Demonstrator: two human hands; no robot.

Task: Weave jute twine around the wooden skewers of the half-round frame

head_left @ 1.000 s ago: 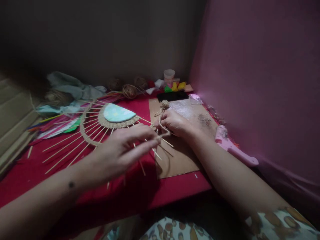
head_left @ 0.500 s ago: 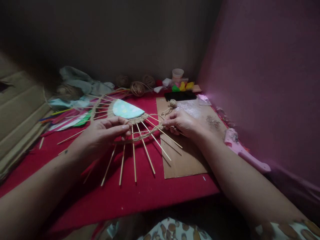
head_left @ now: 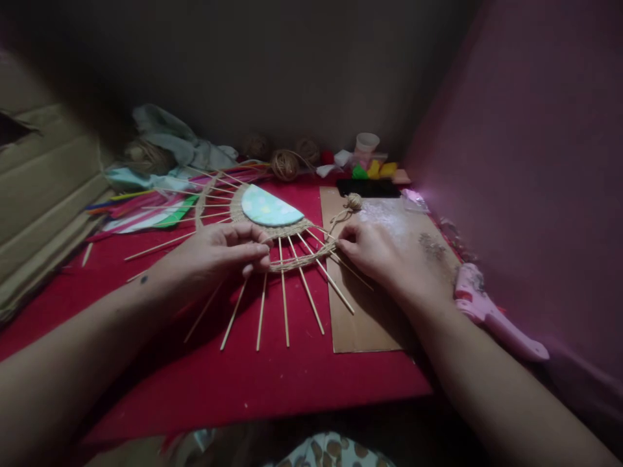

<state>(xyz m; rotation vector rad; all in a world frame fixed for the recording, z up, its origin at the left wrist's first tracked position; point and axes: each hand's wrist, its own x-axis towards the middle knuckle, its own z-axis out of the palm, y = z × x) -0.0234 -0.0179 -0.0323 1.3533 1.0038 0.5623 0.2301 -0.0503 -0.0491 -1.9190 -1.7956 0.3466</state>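
A half-round fan of thin wooden sticks point(head_left: 287, 318) spreads out from a light-blue half-circle pad point(head_left: 270, 206) with a woven twine border. An outer band of twine point(head_left: 302, 261) runs in and out across the sticks. My left hand point(head_left: 233, 250) is closed on the fan's band and sticks, thumb against the fingers; the exact grip is partly hidden. At the band's right end, my right hand point(head_left: 372, 251) pinches the twine between thumb and forefinger. From there the strand leads up to a small twine ball point(head_left: 354, 202).
A cardboard sheet point(head_left: 360, 334) lies under my right hand on the red cloth point(head_left: 233, 389). Rightward is a pink glue gun point(head_left: 501, 318). Twine balls point(head_left: 285, 165), a plastic cup point(head_left: 366, 144) and a dark phone point(head_left: 368, 188) line the back. Colourful strips point(head_left: 146, 211) lie left.
The whole scene sits farther right in the picture as the camera has turned a little. Both hands keep their places at the fan, with the right fingers slightly shifted at the twine.
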